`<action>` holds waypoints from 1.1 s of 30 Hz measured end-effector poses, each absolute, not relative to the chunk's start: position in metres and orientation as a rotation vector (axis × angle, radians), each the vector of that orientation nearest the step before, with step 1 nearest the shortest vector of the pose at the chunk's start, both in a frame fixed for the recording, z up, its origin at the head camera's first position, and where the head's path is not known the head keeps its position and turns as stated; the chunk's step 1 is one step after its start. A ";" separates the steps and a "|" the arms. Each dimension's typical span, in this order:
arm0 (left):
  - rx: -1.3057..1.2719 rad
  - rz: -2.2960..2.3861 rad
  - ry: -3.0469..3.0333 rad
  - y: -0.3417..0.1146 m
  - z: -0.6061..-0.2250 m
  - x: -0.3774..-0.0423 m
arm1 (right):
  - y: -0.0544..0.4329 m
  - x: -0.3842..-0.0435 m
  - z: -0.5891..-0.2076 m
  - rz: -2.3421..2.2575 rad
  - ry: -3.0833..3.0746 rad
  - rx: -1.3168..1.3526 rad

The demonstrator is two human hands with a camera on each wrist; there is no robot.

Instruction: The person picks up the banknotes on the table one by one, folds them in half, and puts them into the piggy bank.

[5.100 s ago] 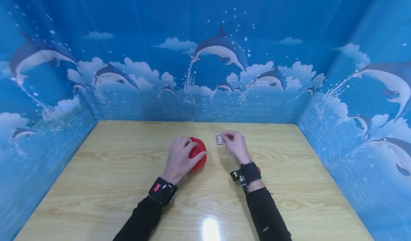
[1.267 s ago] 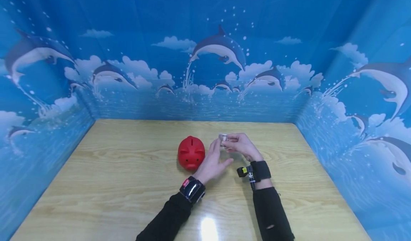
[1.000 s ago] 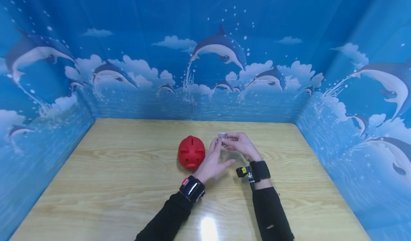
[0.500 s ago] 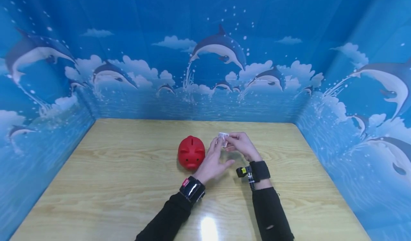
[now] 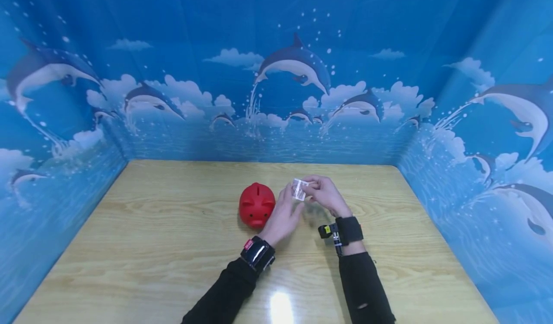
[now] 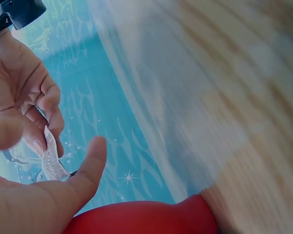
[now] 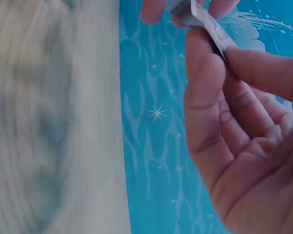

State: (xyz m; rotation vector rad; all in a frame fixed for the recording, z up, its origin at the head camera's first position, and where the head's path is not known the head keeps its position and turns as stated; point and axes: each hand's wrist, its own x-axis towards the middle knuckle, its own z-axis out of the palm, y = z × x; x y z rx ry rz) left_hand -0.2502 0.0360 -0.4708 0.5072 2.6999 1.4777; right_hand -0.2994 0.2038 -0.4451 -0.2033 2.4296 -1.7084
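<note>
Thumb and fingers of my right hand [image 5: 327,195] pinch a small folded banknote [image 5: 299,189], raised over the table. In the right wrist view the banknote [image 7: 212,29] shows a bent crease and printed markings. My left hand [image 5: 281,222] lies just left of it, fingers mostly straight, fingertips right at its edge. From the left wrist, the left index finger [image 6: 93,161] reaches past the banknote's lower end. A red pig-shaped piggy bank [image 5: 257,205], slot on top and snout facing me, stands on the table beside the left hand.
A light wood-grain table [image 5: 173,247] spreads under both arms. Blue dolphin-print curtain [image 5: 268,141] encloses its back and sides. Black wrist cameras [image 5: 258,253] are strapped on both wrists.
Since the first frame, my left hand has left the piggy bank and moved right to the banknote, which has been lifted. Lately the banknote turned its broad side into view; the left thumb drew inward.
</note>
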 end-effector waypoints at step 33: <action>0.492 1.616 2.715 0.037 -0.472 -0.253 | 0.208 -0.292 -0.431 -1.525 2.566 -0.429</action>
